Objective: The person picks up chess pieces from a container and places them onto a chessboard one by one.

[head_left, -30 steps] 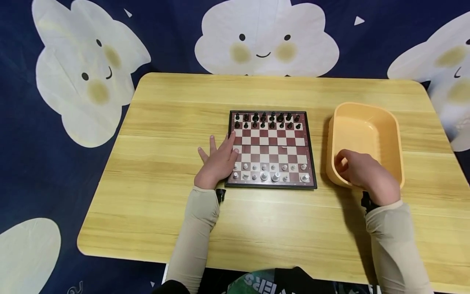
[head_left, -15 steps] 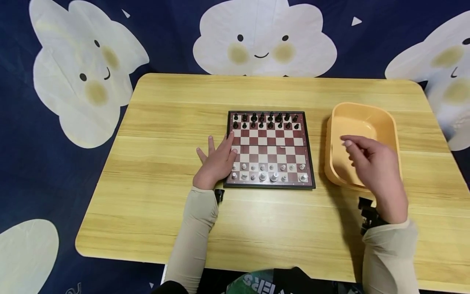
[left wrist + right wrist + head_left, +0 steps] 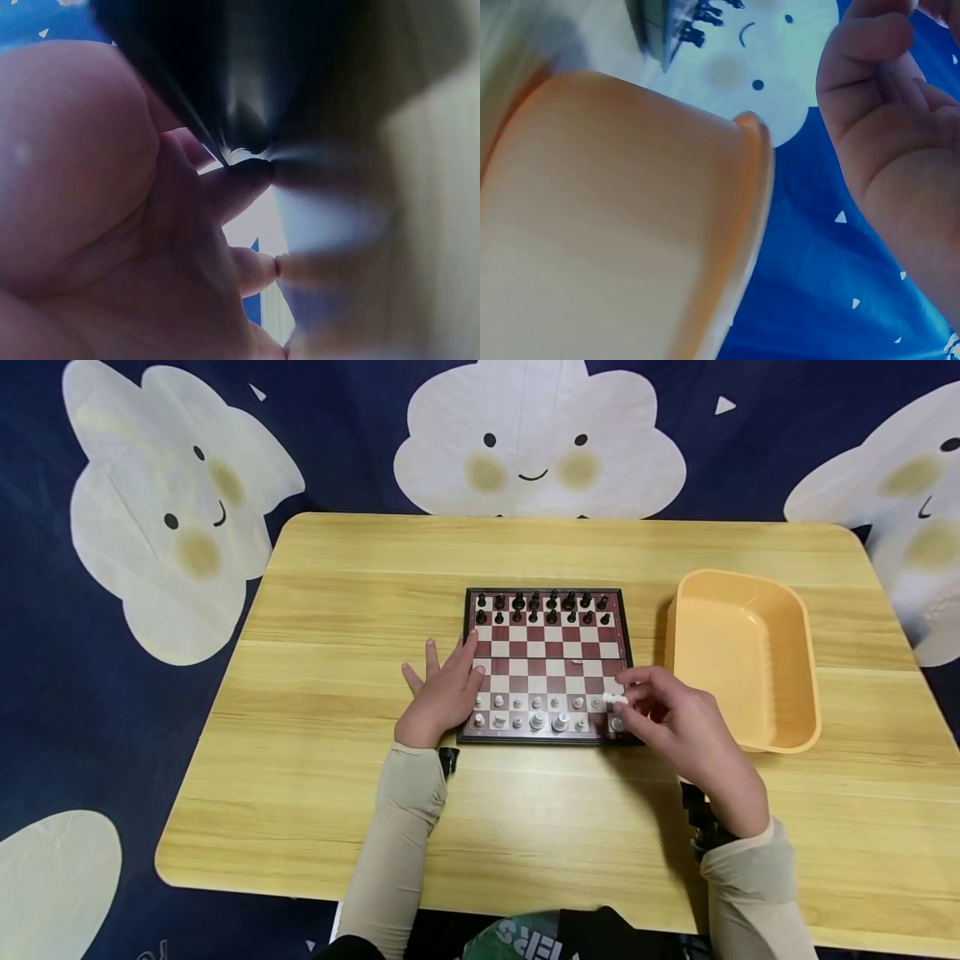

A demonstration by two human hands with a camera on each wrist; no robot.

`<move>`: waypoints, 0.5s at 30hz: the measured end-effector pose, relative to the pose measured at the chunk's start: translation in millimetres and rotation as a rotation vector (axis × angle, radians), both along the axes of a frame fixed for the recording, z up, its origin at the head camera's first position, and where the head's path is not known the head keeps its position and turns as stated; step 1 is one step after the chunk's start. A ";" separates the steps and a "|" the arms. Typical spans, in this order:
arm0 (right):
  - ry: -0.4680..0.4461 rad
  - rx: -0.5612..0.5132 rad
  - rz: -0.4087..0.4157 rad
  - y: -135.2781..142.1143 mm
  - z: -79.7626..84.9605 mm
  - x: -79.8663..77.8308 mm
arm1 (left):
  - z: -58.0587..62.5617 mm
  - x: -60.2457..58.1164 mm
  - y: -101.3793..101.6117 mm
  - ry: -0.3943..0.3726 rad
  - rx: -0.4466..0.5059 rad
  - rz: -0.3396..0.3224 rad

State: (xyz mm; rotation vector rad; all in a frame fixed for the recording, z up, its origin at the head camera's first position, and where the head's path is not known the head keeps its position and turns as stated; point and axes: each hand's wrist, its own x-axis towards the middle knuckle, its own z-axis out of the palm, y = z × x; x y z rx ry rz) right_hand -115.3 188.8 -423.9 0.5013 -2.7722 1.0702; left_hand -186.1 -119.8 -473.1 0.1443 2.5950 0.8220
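Observation:
A folding chess board (image 3: 555,648) lies on the table. Black chess pieces (image 3: 552,602) fill its two far rows, and white chess pieces (image 3: 537,720) stand in the two near rows. My left hand (image 3: 442,697) rests along the board's left edge, fingers spread. In the left wrist view, its palm (image 3: 90,187) shows beside the board's dark side (image 3: 247,60). Over the board's near right corner, my right hand (image 3: 686,722) pinches a white chess piece (image 3: 615,698) held sideways between thumb and fingers. Which piece it is, I cannot tell; the right wrist view does not show it.
A yellow-orange plastic tub (image 3: 806,693) stands right of the board. The wooden table (image 3: 315,693) reaches up to a dark blue cloth (image 3: 352,435) with smiling clouds.
My right hand has come out of the tub and moved left to the board's near right corner, with a white chess piece visible in its fingers. My left hand has stayed put.

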 end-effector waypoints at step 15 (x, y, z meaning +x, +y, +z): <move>-0.004 0.138 0.034 -4.2 -7.3 -2.4 | 0.2 -0.3 -0.3 0.009 0.004 -0.007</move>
